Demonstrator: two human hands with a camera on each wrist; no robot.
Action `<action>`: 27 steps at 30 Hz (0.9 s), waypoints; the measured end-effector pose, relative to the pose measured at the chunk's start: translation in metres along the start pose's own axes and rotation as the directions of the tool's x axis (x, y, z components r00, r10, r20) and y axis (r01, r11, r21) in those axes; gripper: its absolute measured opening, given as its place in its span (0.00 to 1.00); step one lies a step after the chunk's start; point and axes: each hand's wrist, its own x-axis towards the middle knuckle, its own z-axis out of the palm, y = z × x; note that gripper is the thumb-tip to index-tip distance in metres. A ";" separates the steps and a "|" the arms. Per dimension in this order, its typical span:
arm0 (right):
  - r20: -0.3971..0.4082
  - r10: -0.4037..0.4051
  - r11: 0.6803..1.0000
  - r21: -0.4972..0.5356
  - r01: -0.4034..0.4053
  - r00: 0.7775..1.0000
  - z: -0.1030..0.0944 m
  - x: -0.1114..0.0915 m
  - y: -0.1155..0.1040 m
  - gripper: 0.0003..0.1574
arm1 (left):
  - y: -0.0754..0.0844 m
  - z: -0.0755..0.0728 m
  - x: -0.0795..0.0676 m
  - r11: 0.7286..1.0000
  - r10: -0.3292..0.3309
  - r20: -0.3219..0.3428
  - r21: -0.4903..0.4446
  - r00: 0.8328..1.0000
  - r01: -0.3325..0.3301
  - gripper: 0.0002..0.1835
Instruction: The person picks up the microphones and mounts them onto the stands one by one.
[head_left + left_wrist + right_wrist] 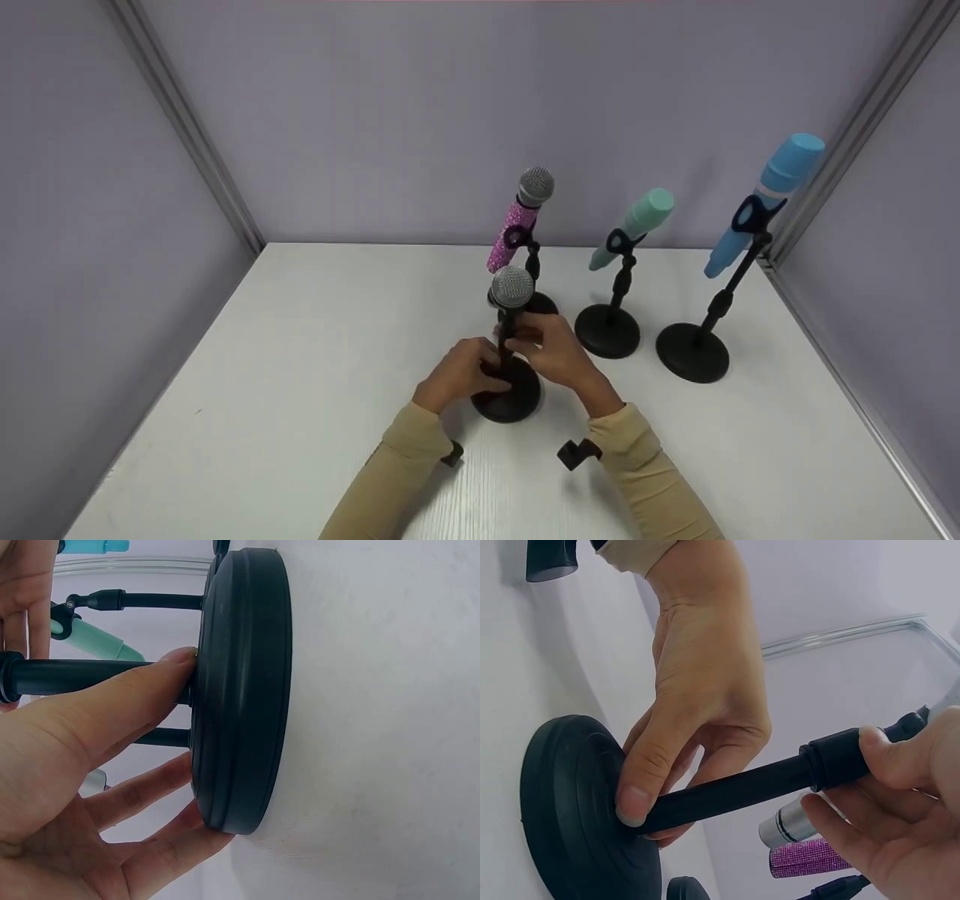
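Observation:
A microphone with a silver mesh head [512,286] sits on a black desk stand [506,397] at the table's middle. My left hand [469,367] holds the stand low down. In the left wrist view, its thumb presses at the foot of the pole and its fingers reach round the edge of the round base [244,697]. Higher up, my right hand [551,349] grips the pole; in the right wrist view, its thumb and fingers pinch the thick collar [836,759]. The base stands flat on the table.
Behind stands a glittery pink microphone [516,229] on its own stand. To the right are a mint-green microphone [645,214] and a blue microphone [787,165], each tilted on a black stand. Pale walls border the white table [337,315] at the back and sides.

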 end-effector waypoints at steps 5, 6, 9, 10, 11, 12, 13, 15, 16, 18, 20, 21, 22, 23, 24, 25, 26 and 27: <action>0.053 -0.014 0.999 0.029 0.013 0.998 -0.002 0.001 0.002 0.14 | -0.001 0.000 0.000 1.000 -0.009 -0.014 -0.023 1.000 0.008 0.09; 0.059 -0.023 0.999 0.030 0.022 0.998 -0.003 0.001 0.002 0.15 | -0.001 0.000 0.000 1.000 -0.013 -0.014 -0.028 1.000 0.013 0.10; 0.054 -0.038 0.999 0.021 0.037 0.998 -0.004 0.001 0.002 0.15 | -0.001 0.000 0.000 0.999 -0.016 -0.008 -0.034 1.000 0.016 0.10; 0.040 -0.044 0.999 0.005 0.043 0.998 -0.004 0.001 0.001 0.16 | -0.001 0.000 -0.001 0.999 -0.014 -0.007 -0.029 1.000 0.014 0.10; 0.022 -0.042 0.999 -0.011 0.043 0.999 -0.004 0.001 0.001 0.15 | -0.001 0.000 -0.001 1.000 -0.013 -0.006 -0.026 1.000 0.013 0.10; 0.002 -0.039 0.999 -0.028 0.039 0.999 -0.004 0.001 -0.001 0.15 | -0.001 0.000 -0.001 1.000 -0.012 -0.006 -0.021 1.000 0.012 0.11; -0.019 -0.039 0.998 -0.046 0.038 0.999 -0.003 0.001 -0.002 0.15 | -0.001 0.000 -0.001 1.000 -0.010 -0.006 -0.019 1.000 0.009 0.11; -0.061 -0.044 0.996 -0.081 0.039 0.997 -0.002 0.001 -0.002 0.15 | -0.001 0.000 -0.001 1.000 -0.004 -0.008 -0.011 1.000 0.004 0.11; -0.078 -0.052 0.995 -0.090 0.045 0.996 -0.001 0.001 -0.002 0.15 | -0.001 0.000 -0.001 1.000 -0.001 -0.007 -0.010 1.000 0.001 0.11; -0.104 -0.066 0.994 -0.093 0.056 0.992 0.001 0.001 -0.001 0.15 | -0.001 -0.001 -0.001 1.000 0.005 -0.005 -0.015 1.000 -0.006 0.11; -0.116 -0.078 0.994 -0.089 0.068 0.990 0.002 0.001 0.000 0.14 | -0.001 -0.001 -0.001 1.000 0.014 -0.001 -0.014 1.000 -0.014 0.10; -0.119 -0.082 0.994 -0.087 0.072 0.990 0.003 0.001 0.001 0.14 | -0.001 -0.001 -0.001 1.000 0.018 -0.001 -0.014 1.000 -0.018 0.10; -0.120 -0.084 0.993 -0.088 0.074 0.989 0.003 0.001 0.001 0.13 | -0.002 0.000 -0.001 1.000 0.020 0.000 -0.014 1.000 -0.020 0.09; -0.116 -0.082 0.994 -0.086 0.073 0.990 0.003 0.001 0.001 0.13 | -0.002 0.000 -0.001 1.000 0.020 0.000 -0.014 1.000 -0.020 0.09; -0.110 -0.082 0.993 -0.088 0.072 0.990 0.003 0.001 0.001 0.12 | -0.002 0.000 -0.001 1.000 0.020 0.000 -0.012 1.000 -0.020 0.09; -0.101 -0.078 0.993 -0.092 0.069 0.992 0.003 0.000 0.001 0.12 | -0.002 0.000 -0.001 1.000 0.017 -0.001 -0.011 1.000 -0.017 0.09; -0.091 -0.073 0.993 -0.097 0.065 0.993 0.002 0.000 0.002 0.11 | -0.002 0.000 -0.001 1.000 0.012 -0.001 -0.014 1.000 -0.012 0.10; -0.077 -0.068 0.993 -0.100 0.060 0.995 0.002 0.000 0.002 0.11 | -0.002 0.000 -0.001 1.000 0.005 -0.001 -0.016 1.000 -0.005 0.10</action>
